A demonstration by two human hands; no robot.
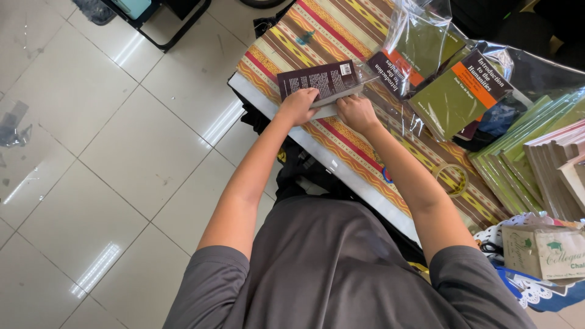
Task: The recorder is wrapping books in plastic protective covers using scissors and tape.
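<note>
A dark maroon book (pixel 320 80) lies back cover up near the edge of a table covered with a striped patterned cloth (pixel 317 27). My left hand (pixel 298 105) presses on the book's near corner. My right hand (pixel 356 113) grips the near edge of the book, where clear plastic wrap shows under it. Both arms reach forward from my grey shirt.
Green and orange books (pixel 460 91) in clear plastic bags (pixel 420 36) lie to the right. A stack of green books (pixel 524 143) and cardboard pieces (pixel 557 170) stands at far right. A roll of clear tape (pixel 451 178) rests on the cloth. White tiled floor (pixel 91 122) lies to the left.
</note>
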